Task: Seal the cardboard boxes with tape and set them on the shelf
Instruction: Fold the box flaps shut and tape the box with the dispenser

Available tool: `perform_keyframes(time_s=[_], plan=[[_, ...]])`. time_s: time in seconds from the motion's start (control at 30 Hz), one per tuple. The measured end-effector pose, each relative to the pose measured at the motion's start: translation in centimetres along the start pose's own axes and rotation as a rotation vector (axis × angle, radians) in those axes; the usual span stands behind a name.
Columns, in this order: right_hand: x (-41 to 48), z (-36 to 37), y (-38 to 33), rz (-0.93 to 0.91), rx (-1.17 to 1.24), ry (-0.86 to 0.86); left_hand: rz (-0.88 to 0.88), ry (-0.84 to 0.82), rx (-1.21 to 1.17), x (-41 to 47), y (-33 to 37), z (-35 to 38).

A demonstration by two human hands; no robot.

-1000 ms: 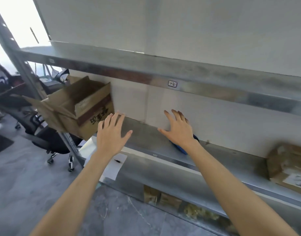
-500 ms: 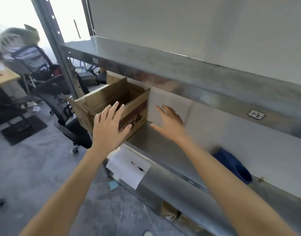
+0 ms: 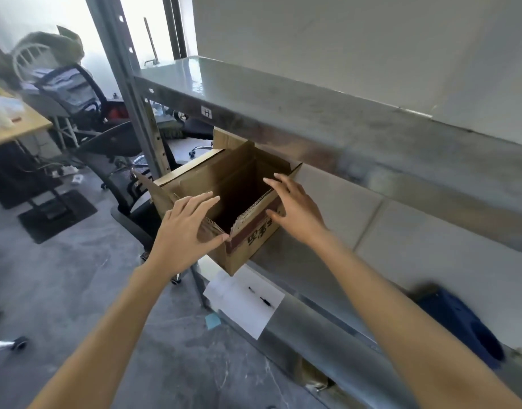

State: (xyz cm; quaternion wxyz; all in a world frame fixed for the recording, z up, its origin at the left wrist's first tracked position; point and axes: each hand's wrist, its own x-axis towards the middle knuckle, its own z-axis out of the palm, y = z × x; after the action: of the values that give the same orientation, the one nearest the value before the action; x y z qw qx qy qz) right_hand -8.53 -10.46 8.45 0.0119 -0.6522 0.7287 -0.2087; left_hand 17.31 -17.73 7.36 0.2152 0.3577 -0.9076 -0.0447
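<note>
An open brown cardboard box [image 3: 248,249] with dark printing sits at the left end of the middle metal shelf [image 3: 289,261], its flaps standing up and its inside dark. My left hand [image 3: 184,231] reaches the box's near left flap with fingers spread, the thumb close to the front corner. On the other side, my right hand [image 3: 295,209] has its fingers straight over the right wall's top edge. Neither hand grips the box. A blue object [image 3: 460,323], blurred, lies on the same shelf to the right.
The upper shelf [image 3: 313,113] hangs low just above the box. A grey upright post [image 3: 127,84] stands left of it. A white paper sheet with a pen [image 3: 245,302] hangs over the shelf's front edge. Office chairs [image 3: 77,93] and a desk [image 3: 15,128] stand at the left.
The view has swung left along the shelf. Both hands moved forward to the open box, from hovering short of it to either side of its top opening.
</note>
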Motion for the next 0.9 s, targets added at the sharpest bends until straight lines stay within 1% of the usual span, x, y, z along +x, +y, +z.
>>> perform_keyframes(time_s=[0.1, 0.23, 0.4, 0.53, 0.73, 0.9], plan=[[0.7, 0.4, -0.6, -0.002, 0.009, 0.024, 0.061, -0.009, -0.076, 0.4, -1.4, 0.4], [1.3, 0.8, -1.0, 0.04, -0.002, 0.081, 0.116, 0.017, -0.147, 0.6, -2.6, 1.3], [1.1, 1.1, -0.9, 0.074, 0.03, 0.07, 0.151, 0.066, -0.192, 1.4, -3.6, 1.8], [-0.3, 0.9, -0.9, 0.118, 0.035, 0.083, 0.25, 0.097, -0.197, 1.7, -3.7, 1.7], [-4.1, 0.2, -1.3, 0.186, -0.001, 0.22, 0.341, 0.094, -0.272, 1.9, -3.3, 1.3], [-8.2, -0.3, -1.3, 0.238, -0.036, 0.307, 0.463, 0.084, -0.355, 2.4, -1.7, 1.6]])
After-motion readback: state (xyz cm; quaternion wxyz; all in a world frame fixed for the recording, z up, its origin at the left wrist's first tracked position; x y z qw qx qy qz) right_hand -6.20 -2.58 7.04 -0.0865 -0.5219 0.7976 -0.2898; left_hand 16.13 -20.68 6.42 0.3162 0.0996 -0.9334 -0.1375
